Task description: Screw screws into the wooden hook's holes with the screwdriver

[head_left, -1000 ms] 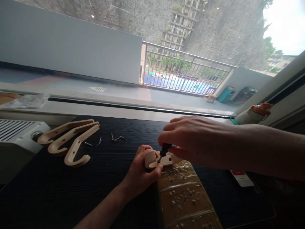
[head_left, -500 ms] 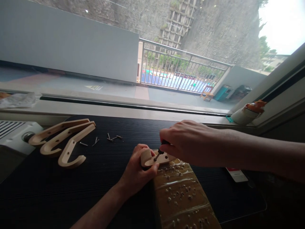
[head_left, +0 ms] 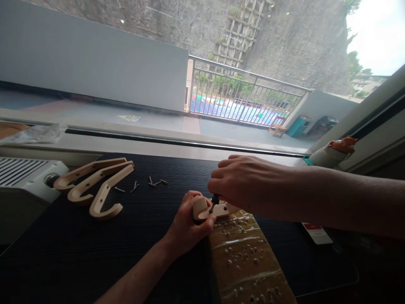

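Observation:
My left hand [head_left: 186, 221] is closed round the curved end of a pale wooden hook [head_left: 207, 210] that lies on the near end of a brown board [head_left: 247, 261] wrapped in tape and full of small holes. My right hand [head_left: 245, 183] is wrapped round a black-handled screwdriver [head_left: 215, 199], its tip down on the hook. Three more wooden hooks [head_left: 95, 185] lie side by side at the left. Several loose screws [head_left: 148, 184] are scattered between those hooks and my hands.
Everything rests on a black ribbed mat [head_left: 95, 253] on a table by a window. A white ribbed appliance [head_left: 22, 177] stands at the far left. A white card with a red band [head_left: 318, 233] lies under my right forearm. An orange-capped tube [head_left: 335, 151] lies on the sill.
My right hand has shifted slightly on the screwdriver handle, which stays on the hook. The view swayed a little. My left hand keeps its hold.

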The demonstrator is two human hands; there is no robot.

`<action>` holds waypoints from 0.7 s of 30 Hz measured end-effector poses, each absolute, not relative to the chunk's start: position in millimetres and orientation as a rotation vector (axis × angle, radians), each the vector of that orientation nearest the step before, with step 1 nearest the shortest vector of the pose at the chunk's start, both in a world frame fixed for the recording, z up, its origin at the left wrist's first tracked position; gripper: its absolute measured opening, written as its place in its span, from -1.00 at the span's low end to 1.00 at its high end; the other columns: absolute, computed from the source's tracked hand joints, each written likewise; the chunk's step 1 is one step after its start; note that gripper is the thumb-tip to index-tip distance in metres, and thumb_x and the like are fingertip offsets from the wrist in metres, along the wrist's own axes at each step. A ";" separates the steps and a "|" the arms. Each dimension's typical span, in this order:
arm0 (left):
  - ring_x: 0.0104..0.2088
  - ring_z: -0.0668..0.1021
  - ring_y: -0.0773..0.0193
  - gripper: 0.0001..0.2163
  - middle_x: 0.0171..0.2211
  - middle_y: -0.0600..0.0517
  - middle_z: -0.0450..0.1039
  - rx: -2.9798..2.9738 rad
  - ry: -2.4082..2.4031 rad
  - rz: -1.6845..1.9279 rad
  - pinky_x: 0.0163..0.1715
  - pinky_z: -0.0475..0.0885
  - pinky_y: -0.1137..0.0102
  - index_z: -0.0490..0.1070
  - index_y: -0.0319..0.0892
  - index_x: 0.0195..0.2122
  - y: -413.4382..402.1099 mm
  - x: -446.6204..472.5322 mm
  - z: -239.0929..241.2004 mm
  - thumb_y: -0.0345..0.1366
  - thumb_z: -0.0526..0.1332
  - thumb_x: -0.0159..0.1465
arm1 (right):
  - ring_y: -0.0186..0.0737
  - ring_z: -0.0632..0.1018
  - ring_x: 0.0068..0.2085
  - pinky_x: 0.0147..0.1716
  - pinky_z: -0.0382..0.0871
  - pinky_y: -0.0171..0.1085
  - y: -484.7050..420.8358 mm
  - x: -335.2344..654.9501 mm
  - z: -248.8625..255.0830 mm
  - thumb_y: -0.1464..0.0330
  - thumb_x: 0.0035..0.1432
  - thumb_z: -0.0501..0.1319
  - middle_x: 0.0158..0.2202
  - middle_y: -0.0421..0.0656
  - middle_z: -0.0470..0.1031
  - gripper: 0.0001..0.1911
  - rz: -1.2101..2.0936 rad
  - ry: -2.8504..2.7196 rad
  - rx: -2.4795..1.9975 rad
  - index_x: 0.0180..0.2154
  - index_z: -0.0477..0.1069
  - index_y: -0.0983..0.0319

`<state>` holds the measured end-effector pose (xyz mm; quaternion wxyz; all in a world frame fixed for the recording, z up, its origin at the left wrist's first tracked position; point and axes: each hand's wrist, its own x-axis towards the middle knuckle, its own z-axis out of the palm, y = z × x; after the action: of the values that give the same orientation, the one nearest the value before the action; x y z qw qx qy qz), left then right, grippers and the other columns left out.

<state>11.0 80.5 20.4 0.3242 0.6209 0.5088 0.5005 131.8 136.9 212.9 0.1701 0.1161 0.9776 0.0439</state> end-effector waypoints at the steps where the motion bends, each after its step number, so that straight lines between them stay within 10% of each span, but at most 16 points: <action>1: -0.25 0.39 0.25 -0.86 -0.25 0.03 0.22 1.617 1.335 1.320 -0.22 0.35 0.39 0.30 -0.16 -0.33 80.5 11.0 20.5 -0.41 0.20 0.06 | -0.34 0.28 -0.46 -0.42 0.07 -0.30 138.1 132.0 211.7 0.55 0.03 0.15 -0.46 -0.20 0.37 -0.92 0.118 2.782 0.345 -0.42 0.34 0.28; 12: -0.19 0.40 0.22 -0.85 -0.19 0.00 0.23 1.648 1.353 1.315 -0.14 0.34 0.36 0.30 -0.17 -0.32 81.1 11.4 18.4 -0.40 0.21 0.07 | -0.25 0.39 -0.47 -0.54 0.03 -0.32 134.0 133.0 206.3 0.25 0.19 -0.01 -0.50 -0.11 0.42 -0.71 0.098 2.626 0.913 -0.37 0.39 0.26; 21: -0.22 0.40 0.23 -0.85 -0.24 0.02 0.23 1.642 1.320 1.331 -0.20 0.37 0.39 0.29 -0.16 -0.32 79.4 12.1 21.6 -0.41 0.21 0.07 | -0.35 0.29 -0.47 -0.46 0.06 -0.33 126.0 139.0 212.2 0.54 0.05 0.12 -0.49 -0.21 0.33 -0.91 0.036 2.802 0.527 -0.44 0.29 0.26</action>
<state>12.1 79.4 21.6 0.3191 0.6244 0.5021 0.5062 139.0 126.0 212.2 0.1445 0.1828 0.9724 0.0124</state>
